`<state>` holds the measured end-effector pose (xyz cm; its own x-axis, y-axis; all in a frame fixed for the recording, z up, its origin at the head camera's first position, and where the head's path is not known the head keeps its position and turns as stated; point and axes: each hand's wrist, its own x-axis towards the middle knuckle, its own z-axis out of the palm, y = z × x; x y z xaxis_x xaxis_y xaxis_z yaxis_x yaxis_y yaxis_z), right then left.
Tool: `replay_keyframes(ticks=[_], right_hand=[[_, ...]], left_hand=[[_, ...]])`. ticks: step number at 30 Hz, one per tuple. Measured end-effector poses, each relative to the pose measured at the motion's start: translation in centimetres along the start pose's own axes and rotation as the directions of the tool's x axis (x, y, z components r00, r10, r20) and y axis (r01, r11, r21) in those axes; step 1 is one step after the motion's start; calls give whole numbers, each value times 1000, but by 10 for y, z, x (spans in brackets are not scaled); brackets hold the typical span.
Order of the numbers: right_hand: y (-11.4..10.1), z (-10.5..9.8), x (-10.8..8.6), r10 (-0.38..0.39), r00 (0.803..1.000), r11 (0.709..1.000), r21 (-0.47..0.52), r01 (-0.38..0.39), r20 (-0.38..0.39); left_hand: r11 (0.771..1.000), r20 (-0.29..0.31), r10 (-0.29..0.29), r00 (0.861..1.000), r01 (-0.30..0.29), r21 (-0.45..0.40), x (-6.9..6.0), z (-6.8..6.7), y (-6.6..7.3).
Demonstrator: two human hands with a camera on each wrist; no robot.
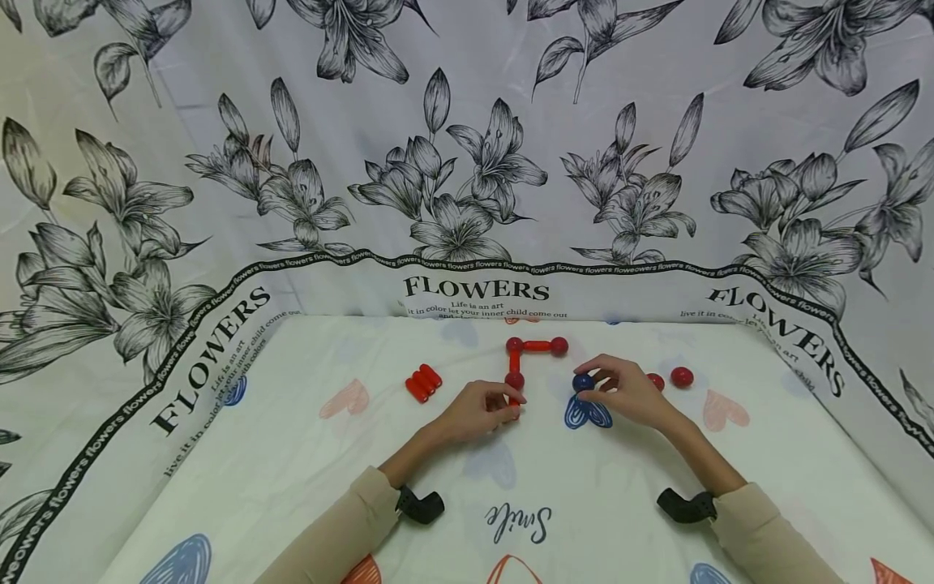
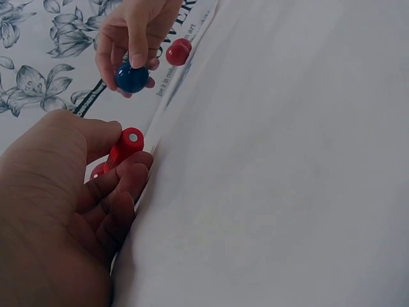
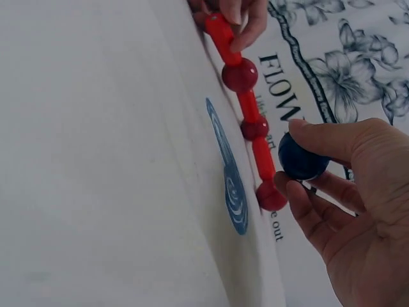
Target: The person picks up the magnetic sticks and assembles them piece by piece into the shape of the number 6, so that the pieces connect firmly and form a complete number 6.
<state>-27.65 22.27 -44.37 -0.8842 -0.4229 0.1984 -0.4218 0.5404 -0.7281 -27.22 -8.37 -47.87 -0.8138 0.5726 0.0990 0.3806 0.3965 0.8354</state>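
My left hand (image 1: 477, 411) pinches a red rod (image 2: 123, 148) between thumb and fingers. A small pale disc shows in the rod's free end, and its other end meets a red ball (image 3: 240, 75). From that ball the chain runs on through a second rod (image 1: 514, 362), a corner ball (image 1: 514, 345), a third rod (image 1: 537, 346) and an end ball (image 1: 559, 346), making an angled shape on the table. To the right, my right hand (image 1: 627, 391) holds a shiny blue ball (image 3: 302, 157) between thumb and fingertips, apart from the chain.
Several loose red rods (image 1: 423, 383) lie side by side left of the chain. Beyond the right hand sit two red balls, one in full view (image 1: 682, 376) and one partly hidden (image 1: 656, 382). A printed cloth covers the table (image 1: 292, 462); a flowered curtain (image 1: 467, 162) hangs behind.
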Motion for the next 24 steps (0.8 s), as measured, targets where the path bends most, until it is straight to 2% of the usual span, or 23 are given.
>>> replay_keyframes(ticks=[15,19,24], right_hand=[[-13,31,1,-158,986,987,45,156,56],[-17,41,-1,-175,981,984,57,171,87],[-20,52,-2,-167,982,984,74,161,90]], left_hand=[[1000,-6,-20,1000,20,4,0,0,3],[1000,-7,-12,1000,13,16,0,0,3],[1000,-8,-7,1000,7,22,0,0,2]])
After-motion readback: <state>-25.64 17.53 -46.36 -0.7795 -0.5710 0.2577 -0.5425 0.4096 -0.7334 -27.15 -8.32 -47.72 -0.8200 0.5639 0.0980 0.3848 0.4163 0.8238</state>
